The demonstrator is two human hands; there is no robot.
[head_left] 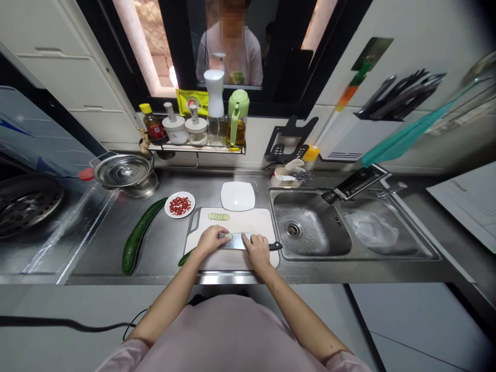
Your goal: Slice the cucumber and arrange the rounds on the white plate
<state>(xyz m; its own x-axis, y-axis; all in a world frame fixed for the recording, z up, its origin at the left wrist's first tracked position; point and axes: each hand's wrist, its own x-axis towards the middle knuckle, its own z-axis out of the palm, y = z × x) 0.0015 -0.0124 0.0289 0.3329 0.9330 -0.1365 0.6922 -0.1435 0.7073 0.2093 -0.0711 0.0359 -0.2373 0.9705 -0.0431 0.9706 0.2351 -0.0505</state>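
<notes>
My left hand [211, 240] is closed around a cut cucumber [185, 258], whose dark green end sticks out beneath my left wrist. Its pale cut face shows by my fingertips, right beside the blade. In my right hand [258, 251] is a kitchen knife [235, 242], its blade pointing left and its black handle jutting out to the right. Both hands are over a white cutting board [253, 219]. Near the board's far edge lies a short overlapping row of cucumber slices [218, 217]. Part of the cucumber is hidden by my left hand and forearm.
Left of the board are a whole cucumber [141, 237] and a plate of chopped red pieces [180, 205]. A white square plate [237, 196] sits behind it. The sink [310, 248] adjoins on the right. A lidded steel pot [126, 173] and a condiment shelf [197, 147] stand farther back.
</notes>
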